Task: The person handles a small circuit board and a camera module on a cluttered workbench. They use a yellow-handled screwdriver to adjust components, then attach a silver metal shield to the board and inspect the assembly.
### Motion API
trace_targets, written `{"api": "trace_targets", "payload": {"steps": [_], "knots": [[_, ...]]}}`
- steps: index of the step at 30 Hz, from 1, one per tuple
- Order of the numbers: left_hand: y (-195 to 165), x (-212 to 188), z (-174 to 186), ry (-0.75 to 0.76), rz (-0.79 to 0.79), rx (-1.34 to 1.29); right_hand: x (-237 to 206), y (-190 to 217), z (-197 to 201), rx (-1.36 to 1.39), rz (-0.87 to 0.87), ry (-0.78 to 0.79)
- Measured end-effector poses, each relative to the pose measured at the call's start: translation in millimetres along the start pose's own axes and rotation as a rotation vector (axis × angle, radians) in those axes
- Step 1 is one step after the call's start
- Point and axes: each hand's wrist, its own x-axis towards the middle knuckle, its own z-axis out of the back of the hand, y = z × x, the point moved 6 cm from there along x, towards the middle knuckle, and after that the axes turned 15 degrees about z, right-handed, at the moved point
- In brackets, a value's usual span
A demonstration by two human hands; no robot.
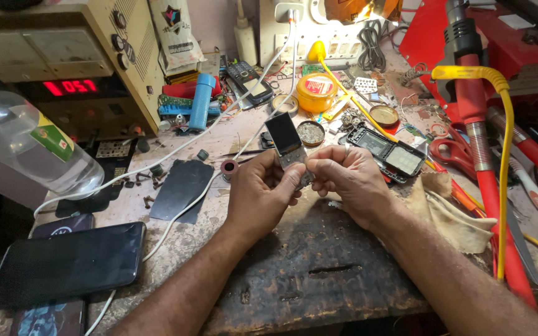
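Both our hands met over the worn wooden work block (319,274), holding a small mobile phone board with its dark screen (284,138) upright. Our left hand (259,196) pinched its lower edge between thumb and fingers; our right hand (350,177) closed on the same end. Held so lightly, it could have slipped onto the loose screws (147,177) and the open phone housing (388,152).

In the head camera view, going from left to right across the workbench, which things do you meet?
Clear plastic bottle → black smartphone → blue cylinder → left hand → small phone part with dark screen → right hand → red-handled scissors → yellow cable.
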Motion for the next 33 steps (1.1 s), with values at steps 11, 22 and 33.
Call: {"api": "trace_targets", "payload": {"steps": [11, 22, 33], "knots": [[4, 3, 3, 0.036, 0.093, -0.117, 0, 3, -5, 0.037, -0.002, 0.057], [3, 5, 7, 0.048, 0.119, -0.173, -2, 14, -13, 0.019, -0.010, 0.074], [12, 9, 3, 0.142, 0.175, -0.208, -1, 2, -8, 0.008, -0.081, 0.050]]}}
